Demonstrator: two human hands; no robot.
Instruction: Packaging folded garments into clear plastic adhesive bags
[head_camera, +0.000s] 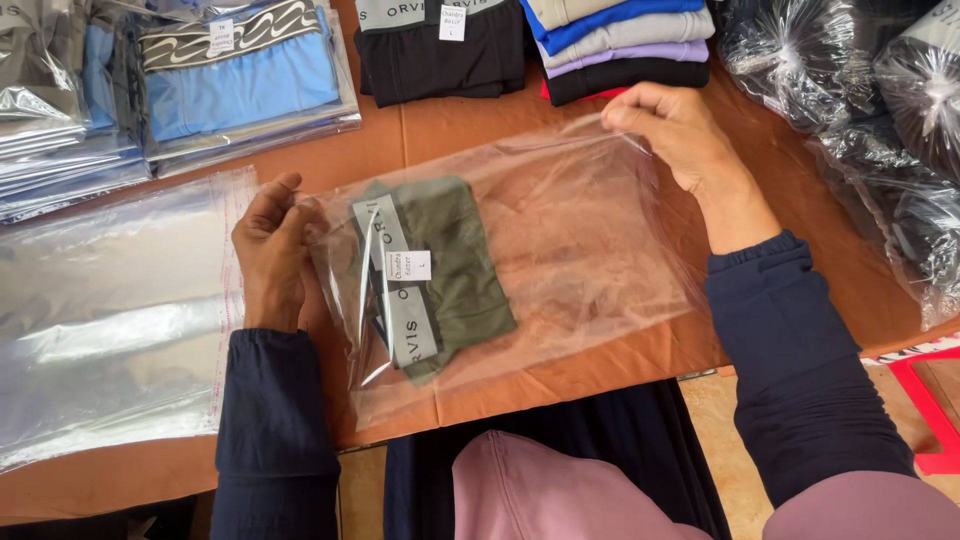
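Lying flat on the brown table (560, 375), a clear plastic bag (560, 250) shows glossy, crinkled film with soft creases that catch the light. Inside it, toward its left end, sits a folded olive-green garment (455, 260), a matte knit rectangle with a grey elastic waistband and a small white paper tag.

The left hand (270, 255) is curled into a loose fist at the bag's left edge, fingers bent tight and pinching the film there. The right hand (675, 130) is at the bag's far right corner, thumb and fingertips closed together on the thin edge of the plastic, lifting it slightly off the table. Both arms wear dark navy sleeves with ribbed cuffs.

To the left lies a stack of empty clear bags (100, 310), smooth and shiny, with a dotted strip along one edge. Far left are bagged garments (240, 80) in blue with patterned waistbands. At the far middle lies a folded black garment (440, 55), and just right of it a neat pile of folded garments (625, 45) in blue, grey, lilac and black. At the far right sit bunched, wrinkly plastic bundles (880, 110) holding dark cloth.
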